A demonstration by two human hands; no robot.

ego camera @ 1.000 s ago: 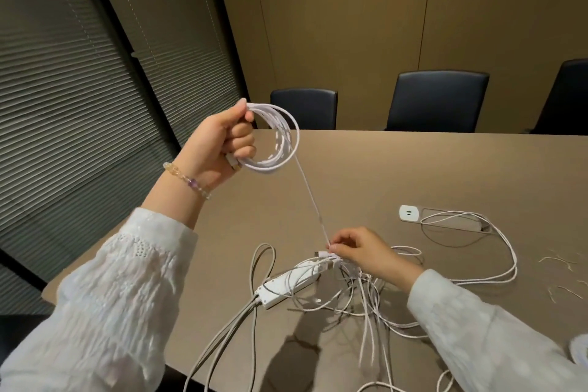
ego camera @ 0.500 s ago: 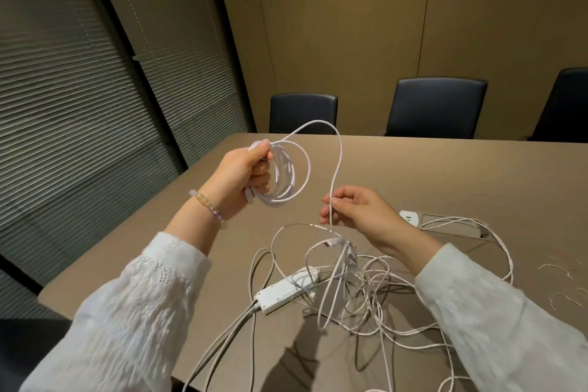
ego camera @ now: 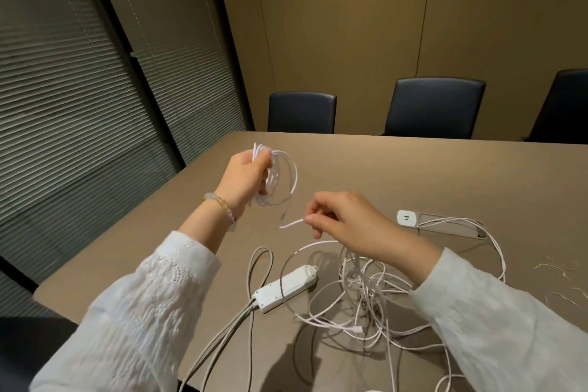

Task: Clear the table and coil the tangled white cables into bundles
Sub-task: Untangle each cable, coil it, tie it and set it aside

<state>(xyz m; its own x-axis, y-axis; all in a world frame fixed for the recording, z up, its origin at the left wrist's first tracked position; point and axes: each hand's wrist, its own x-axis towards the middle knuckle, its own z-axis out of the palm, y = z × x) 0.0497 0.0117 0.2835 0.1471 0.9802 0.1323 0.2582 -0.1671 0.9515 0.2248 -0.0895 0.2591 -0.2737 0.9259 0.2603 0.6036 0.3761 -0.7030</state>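
Head view: person's two hands above the desk.
Desk (ego camera: 429, 175): brown, carries all items.
Tangled cables (ego camera: 366, 293): loose white heap, near edge, beside power strip (ego camera: 286, 288).
Left hand (ego camera: 245, 178): grip curled around coiled cable (ego camera: 283, 178), raised.
Right hand (ego camera: 346, 219): grip pinches the coil's free end (ego camera: 291, 224).

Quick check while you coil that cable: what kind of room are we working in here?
Most likely an office meeting room: a long table with dark padded chairs lined along its far side, a power socket box set into the tabletop, panelled walls and slatted blinds on the left.
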